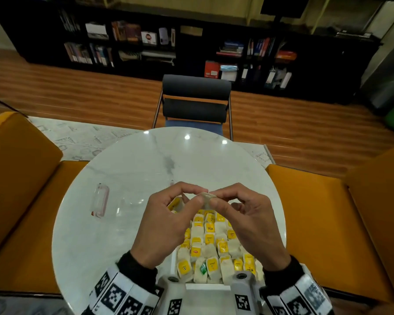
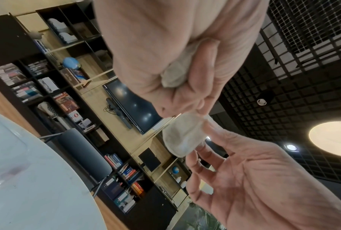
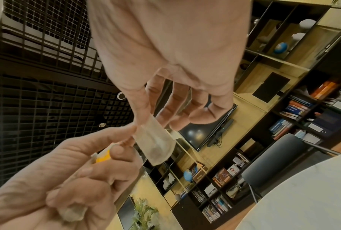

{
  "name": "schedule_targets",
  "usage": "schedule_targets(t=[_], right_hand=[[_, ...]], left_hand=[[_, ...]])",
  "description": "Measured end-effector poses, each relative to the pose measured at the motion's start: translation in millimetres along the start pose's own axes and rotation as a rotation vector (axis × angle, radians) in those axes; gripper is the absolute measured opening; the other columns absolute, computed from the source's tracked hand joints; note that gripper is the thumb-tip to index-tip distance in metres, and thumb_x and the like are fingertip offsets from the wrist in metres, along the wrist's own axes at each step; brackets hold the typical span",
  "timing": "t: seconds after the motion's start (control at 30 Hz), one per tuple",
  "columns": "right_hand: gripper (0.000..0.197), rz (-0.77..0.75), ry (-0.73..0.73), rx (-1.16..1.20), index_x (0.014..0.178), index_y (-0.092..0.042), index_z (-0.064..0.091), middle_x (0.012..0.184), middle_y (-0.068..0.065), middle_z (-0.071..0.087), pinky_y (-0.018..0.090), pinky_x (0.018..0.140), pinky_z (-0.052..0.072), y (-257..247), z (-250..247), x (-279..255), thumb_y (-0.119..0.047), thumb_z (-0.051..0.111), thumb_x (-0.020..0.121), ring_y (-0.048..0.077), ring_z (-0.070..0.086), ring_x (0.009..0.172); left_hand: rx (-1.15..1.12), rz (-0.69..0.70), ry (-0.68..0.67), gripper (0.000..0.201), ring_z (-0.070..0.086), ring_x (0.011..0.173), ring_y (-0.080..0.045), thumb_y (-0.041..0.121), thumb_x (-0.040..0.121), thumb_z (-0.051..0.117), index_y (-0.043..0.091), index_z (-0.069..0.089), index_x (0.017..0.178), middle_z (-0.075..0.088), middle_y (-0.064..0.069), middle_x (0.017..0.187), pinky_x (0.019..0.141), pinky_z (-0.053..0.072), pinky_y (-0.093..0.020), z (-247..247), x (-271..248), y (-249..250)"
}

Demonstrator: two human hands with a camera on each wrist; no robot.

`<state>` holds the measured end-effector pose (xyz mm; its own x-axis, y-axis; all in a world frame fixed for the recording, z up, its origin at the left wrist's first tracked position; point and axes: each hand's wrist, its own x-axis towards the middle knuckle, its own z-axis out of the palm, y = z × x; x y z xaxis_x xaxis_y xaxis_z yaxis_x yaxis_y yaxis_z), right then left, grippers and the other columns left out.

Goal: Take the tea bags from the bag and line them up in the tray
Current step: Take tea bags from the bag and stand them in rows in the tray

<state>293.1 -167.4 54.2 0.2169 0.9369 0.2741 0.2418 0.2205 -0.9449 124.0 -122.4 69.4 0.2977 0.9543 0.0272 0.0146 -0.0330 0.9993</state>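
Note:
Both hands hover above the white tray [image 1: 205, 286], which holds several rows of tea bags [image 1: 210, 243] with yellow tags. My left hand [image 1: 199, 196] and right hand [image 1: 214, 199] pinch the same pale tea bag [image 1: 206, 198] from opposite sides at its top. In the right wrist view that tea bag [image 3: 155, 144] hangs from the right hand [image 3: 144, 122] between thumb and forefinger. The left hand [image 3: 126, 135] also grips a yellow-tagged bag [image 3: 104, 155] and another tea bag [image 2: 175, 76] tucked under its curled fingers. A clear plastic bag [image 1: 99, 201] lies flat on the table to the left.
The round white marble table [image 1: 146, 169] is ringed by orange seats [image 1: 316, 214] on both sides and a dark chair [image 1: 195, 98] at the far edge. Dark bookshelves stand behind.

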Motion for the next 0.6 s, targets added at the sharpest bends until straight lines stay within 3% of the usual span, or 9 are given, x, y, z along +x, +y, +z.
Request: schedule_targets(t=[0.17,0.33,0.43,0.53,0.6], right_hand=[[0.008,-0.005,0.004,0.008,0.091,-0.028,0.078,0.09,-0.001,0.074,0.06,0.07,0.054,3,-4,2,-0.031,0.074,0.084,0.027,0.07,0.09],[0.014,-0.025,0.029,-0.023,0.091,-0.027,0.077,0.091,-0.003,0.074,0.058,0.07,0.055,3,-10,6,-0.037,0.073,0.082,0.026,0.07,0.09],[0.008,-0.03,0.031,-0.033,0.092,-0.026,0.078,0.091,-0.004,0.074,0.058,0.071,0.055,3,-11,6,-0.027,0.076,0.084,0.025,0.07,0.09],[0.009,-0.022,0.05,-0.016,0.091,-0.023,0.078,0.09,-0.003,0.075,0.059,0.071,0.055,2,-12,7,-0.017,0.077,0.085,0.025,0.07,0.09],[0.008,-0.023,0.05,-0.027,0.091,-0.021,0.078,0.089,-0.003,0.075,0.059,0.071,0.055,2,-12,7,-0.016,0.076,0.084,0.025,0.07,0.089]], left_hand=[[-0.035,-0.021,0.006,0.01,0.04,0.041,-0.002,0.017,0.09,0.071,0.025,0.077,0.09,0.048,0.008,0.055,0.039,0.032,-0.012,7,3,-1],[-0.145,-0.05,-0.006,0.009,0.037,0.036,-0.004,0.011,0.091,0.069,0.016,0.075,0.096,0.045,0.006,0.053,0.037,0.03,-0.011,10,7,1],[-0.142,-0.036,-0.004,0.012,0.031,0.037,-0.008,0.01,0.092,0.067,0.018,0.076,0.091,0.043,0.003,0.052,0.036,0.027,-0.017,11,7,3],[-0.169,-0.06,0.006,0.022,0.029,0.038,-0.011,0.004,0.093,0.063,0.023,0.076,0.096,0.042,0.0,0.054,0.039,0.026,-0.016,11,7,2],[-0.161,-0.053,0.001,0.015,0.029,0.038,-0.012,0.011,0.092,0.068,0.022,0.076,0.095,0.043,0.002,0.054,0.039,0.026,-0.016,12,7,6]])
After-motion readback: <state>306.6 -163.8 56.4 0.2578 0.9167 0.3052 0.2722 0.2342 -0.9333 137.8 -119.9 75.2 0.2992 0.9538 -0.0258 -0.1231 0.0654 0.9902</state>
